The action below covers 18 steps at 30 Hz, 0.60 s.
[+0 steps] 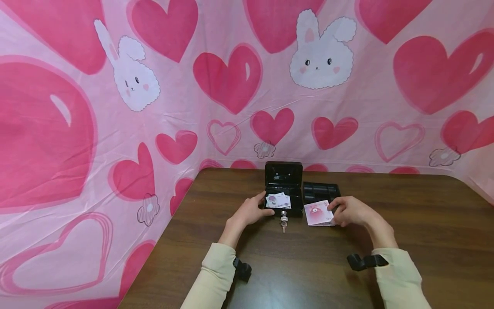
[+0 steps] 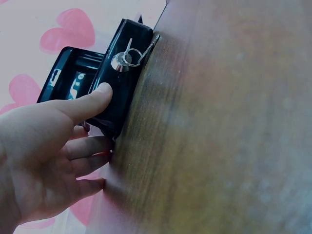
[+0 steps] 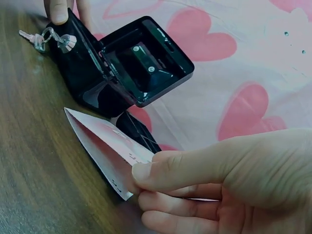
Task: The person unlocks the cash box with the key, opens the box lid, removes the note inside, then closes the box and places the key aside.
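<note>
Dev: Grip status?

Me: Right grip [image 1: 355, 211]: pinching a folded pink note [image 1: 317, 213], just right of the black cash box [image 1: 283, 187], near its front. Left grip [image 1: 247, 212]: grasping the box at its left front corner, thumb on the front face, fingers at the left side.

Dev: Any text readable?

Me: Characters printed at the note's corners, too small and blurred to read. Same for the loose notes [image 1: 278, 201] inside the box, which overlap each other.

Dev: Rest of the layout?

Me: Box is on the wooden counter [image 1: 293, 270], lid raised at its back. Silver lock [image 3: 67, 44] in the box's front face, keys [image 1: 284, 226] on a ring hanging from it. Black tray [image 1: 322, 189] right of the box, behind the folded note.

Dev: What's hidden?

Me: Tray's near edge, behind the note and my right grip. My left index finger is mostly covered in the left wrist view. Can't tell if the pink note is one sheet or several, or if it touches the counter. Heart-print backdrop [image 1: 272, 86] behind the box, cut off at the frame edges.
</note>
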Each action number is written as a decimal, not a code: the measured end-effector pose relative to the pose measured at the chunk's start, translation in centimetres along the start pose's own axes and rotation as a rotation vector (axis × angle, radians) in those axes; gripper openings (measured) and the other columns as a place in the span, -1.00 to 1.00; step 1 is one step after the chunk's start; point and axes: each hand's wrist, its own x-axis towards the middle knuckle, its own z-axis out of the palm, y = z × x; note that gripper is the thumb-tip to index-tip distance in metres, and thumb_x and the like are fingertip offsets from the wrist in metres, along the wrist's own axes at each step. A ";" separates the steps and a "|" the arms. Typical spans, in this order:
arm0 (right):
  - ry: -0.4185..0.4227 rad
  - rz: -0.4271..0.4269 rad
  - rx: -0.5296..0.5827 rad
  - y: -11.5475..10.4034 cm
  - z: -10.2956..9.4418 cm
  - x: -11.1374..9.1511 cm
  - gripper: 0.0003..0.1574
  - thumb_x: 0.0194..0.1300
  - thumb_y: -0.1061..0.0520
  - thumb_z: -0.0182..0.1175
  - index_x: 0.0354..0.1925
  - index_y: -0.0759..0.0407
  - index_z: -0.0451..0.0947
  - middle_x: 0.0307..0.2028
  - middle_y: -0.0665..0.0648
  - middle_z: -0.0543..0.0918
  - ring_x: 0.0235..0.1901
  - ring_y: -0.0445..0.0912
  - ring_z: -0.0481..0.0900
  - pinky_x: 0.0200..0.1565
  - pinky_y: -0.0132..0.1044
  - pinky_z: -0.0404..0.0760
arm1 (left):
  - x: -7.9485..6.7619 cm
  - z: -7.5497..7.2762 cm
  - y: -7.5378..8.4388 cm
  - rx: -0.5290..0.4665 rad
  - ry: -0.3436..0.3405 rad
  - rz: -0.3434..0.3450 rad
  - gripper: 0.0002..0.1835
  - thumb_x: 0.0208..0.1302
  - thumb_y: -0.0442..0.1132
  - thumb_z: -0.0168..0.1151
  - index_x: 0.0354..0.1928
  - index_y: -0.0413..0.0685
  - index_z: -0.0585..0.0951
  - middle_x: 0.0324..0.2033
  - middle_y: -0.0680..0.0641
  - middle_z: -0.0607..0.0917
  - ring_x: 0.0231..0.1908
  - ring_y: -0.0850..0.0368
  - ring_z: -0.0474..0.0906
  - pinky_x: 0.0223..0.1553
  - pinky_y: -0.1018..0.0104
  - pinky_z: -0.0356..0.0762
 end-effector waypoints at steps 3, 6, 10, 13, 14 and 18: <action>-0.018 0.012 -0.025 0.0 0.1 -0.1 -0.47 0.12 0.30 0.37 0.07 0.38 0.49 -0.49 0.08 0.62 -0.41 -0.07 0.55 -0.30 -0.22 0.61 | 0.0 0.0 0.0 0.003 0.002 -0.001 -0.10 0.25 0.12 0.34 0.52 -0.04 0.20 0.31 -0.18 0.53 0.36 -0.04 0.40 0.40 -0.02 0.30; -0.040 0.018 -0.051 -0.1 0.1 -0.2 -0.49 0.13 0.27 0.36 0.06 0.35 0.50 -0.48 0.08 0.62 -0.39 -0.06 0.55 -0.27 -0.21 0.59 | -0.1 -0.1 0.1 0.000 0.001 0.000 -0.10 0.25 0.12 0.34 0.52 -0.04 0.21 0.31 -0.17 0.52 0.36 -0.04 0.41 0.40 -0.03 0.30; -0.045 0.002 -0.087 -0.2 -0.1 -0.5 -0.56 0.17 0.21 0.36 0.02 0.32 0.54 -0.44 0.08 0.63 -0.40 -0.06 0.55 -0.29 -0.20 0.58 | -0.1 -0.1 0.1 -0.005 -0.001 -0.003 -0.11 0.25 0.12 0.33 0.53 -0.01 0.20 0.33 -0.17 0.51 0.37 -0.03 0.41 0.40 -0.02 0.30; -0.023 -0.003 -0.108 -0.3 -0.3 -0.6 -0.61 0.19 0.17 0.37 -0.04 0.31 0.57 -0.41 0.09 0.63 -0.43 -0.05 0.54 -0.34 -0.20 0.57 | -0.1 -0.1 0.2 -0.009 0.001 -0.001 -0.11 0.26 0.11 0.33 0.53 0.00 0.20 0.33 -0.18 0.51 0.36 -0.03 0.41 0.40 -0.01 0.30; -0.011 0.001 -0.112 -0.4 -0.3 -0.6 -0.62 0.19 0.15 0.37 -0.05 0.30 0.58 -0.40 0.08 0.62 -0.44 -0.05 0.53 -0.36 -0.20 0.56 | -0.1 -0.1 0.2 -0.012 0.001 -0.002 -0.11 0.26 0.11 0.33 0.53 0.00 0.20 0.33 -0.18 0.51 0.36 -0.03 0.41 0.40 -0.01 0.30; 0.034 -0.009 -0.126 -0.7 -0.3 -0.6 -0.63 0.24 0.11 0.35 -0.06 0.30 0.58 -0.36 0.09 0.62 -0.46 -0.05 0.52 -0.42 -0.22 0.53 | -0.1 -0.1 0.2 -0.009 0.005 -0.002 -0.11 0.25 0.11 0.34 0.52 -0.02 0.21 0.32 -0.18 0.52 0.36 -0.04 0.42 0.39 -0.02 0.31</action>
